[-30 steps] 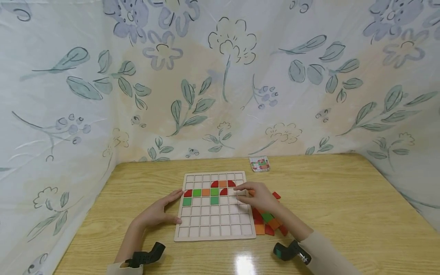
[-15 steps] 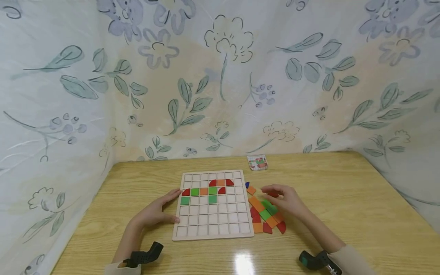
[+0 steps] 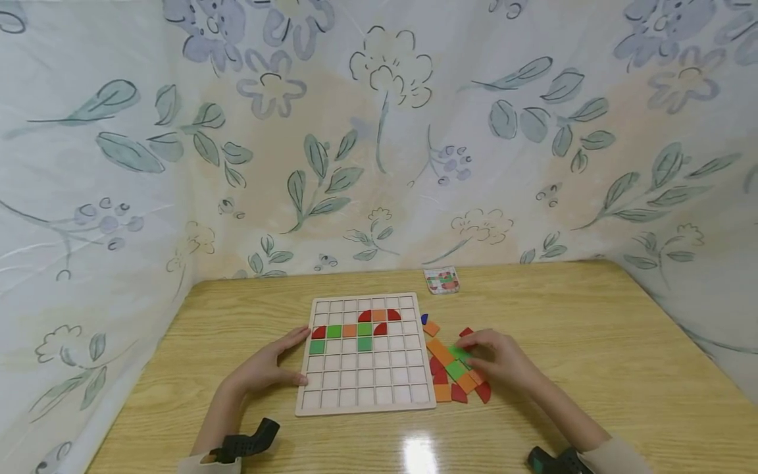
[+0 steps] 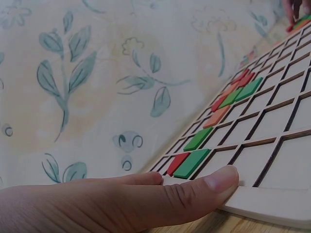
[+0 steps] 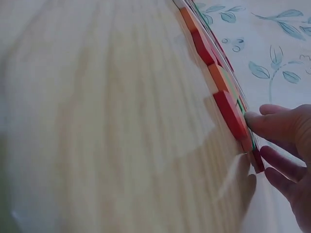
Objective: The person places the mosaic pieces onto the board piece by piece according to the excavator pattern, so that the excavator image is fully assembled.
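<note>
A pale wooden grid board point(image 3: 355, 378) lies on the table, with red, orange and green tiles in some of its cells. At its left edge rests my left hand point(image 3: 269, 362); in the left wrist view the thumb point(image 4: 221, 179) lies straight on the rim. Right of the board is a loose heap of tiles, and my right hand point(image 3: 503, 359) reaches over it. Its fingertips are spread around a green tile point(image 3: 458, 354) in the heap. In the right wrist view the thumb touches the heap's edge beside a red tile point(image 5: 231, 114).
Behind the board lies a small pattern card point(image 3: 441, 280). A blue tile point(image 3: 424, 318) and an orange tile point(image 3: 431, 328) sit by the board's right edge. The wooden table point(image 3: 592, 342) ends at a flowered cloth backdrop point(image 3: 379, 131).
My right hand has left the board's right side and moved right, then down onto the tile heap. My left hand stays at the board's left edge. The head view has shifted slightly.
</note>
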Available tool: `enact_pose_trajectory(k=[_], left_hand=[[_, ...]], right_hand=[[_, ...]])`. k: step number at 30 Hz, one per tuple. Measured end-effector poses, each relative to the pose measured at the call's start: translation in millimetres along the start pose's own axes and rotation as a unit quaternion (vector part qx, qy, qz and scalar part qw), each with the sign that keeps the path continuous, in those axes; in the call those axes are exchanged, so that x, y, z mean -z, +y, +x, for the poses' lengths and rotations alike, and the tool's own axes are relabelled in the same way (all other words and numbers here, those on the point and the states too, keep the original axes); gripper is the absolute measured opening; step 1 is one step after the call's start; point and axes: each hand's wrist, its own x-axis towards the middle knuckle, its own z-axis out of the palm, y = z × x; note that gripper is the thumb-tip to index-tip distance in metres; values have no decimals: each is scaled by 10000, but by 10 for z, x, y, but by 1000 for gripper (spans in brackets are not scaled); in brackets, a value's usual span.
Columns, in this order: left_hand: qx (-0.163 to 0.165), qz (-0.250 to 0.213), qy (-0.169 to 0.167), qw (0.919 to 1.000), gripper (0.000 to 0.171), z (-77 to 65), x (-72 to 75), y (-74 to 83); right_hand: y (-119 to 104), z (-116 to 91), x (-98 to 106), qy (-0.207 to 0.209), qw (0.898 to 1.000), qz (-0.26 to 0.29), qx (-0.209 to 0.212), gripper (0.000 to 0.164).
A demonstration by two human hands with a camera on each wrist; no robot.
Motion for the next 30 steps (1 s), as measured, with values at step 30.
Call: enact_pose_trajectory(k=[30], left_hand=[[34, -137, -46, 9999, 90, -16, 24, 37]], right_hand=[[80, -74, 199, -277, 9963, -578, 566, 27]])
